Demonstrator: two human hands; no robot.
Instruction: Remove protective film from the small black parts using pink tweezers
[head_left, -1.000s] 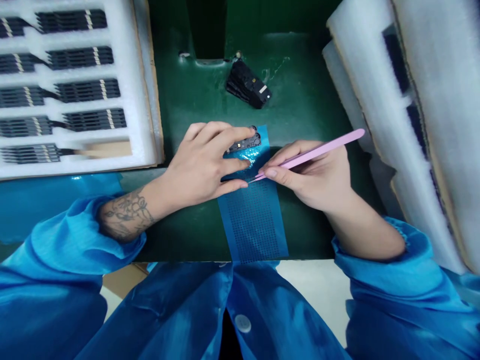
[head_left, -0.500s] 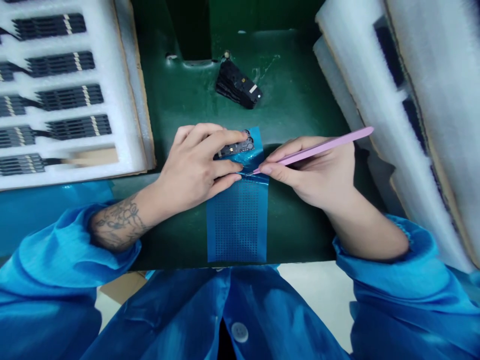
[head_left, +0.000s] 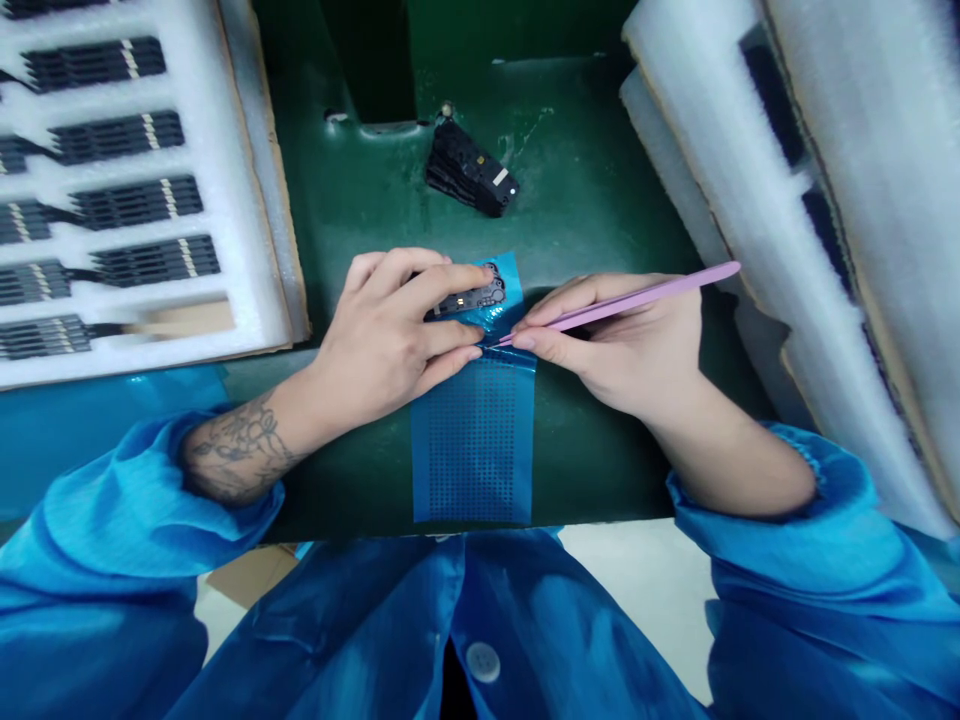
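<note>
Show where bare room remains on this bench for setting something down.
Green mat shows between the black component stack and the foam panels on the right, and below the right hand beside the blue perforated sheet. It is crowded at the sheet's top end, where the left hand and pink tweezers meet.

The desk (head_left: 600, 200) has a glossy green painted finish. White foam (head_left: 247, 200) at the upper left of the frame looks soft and matt, edged with brown cardboard (head_left: 281, 270). The blue plastic film (head_left: 472, 450) shines, the pink tweezers (head_left: 622, 305) look smooth, and the blue smock (head_left: 375, 620) is sheeny cloth.
</note>
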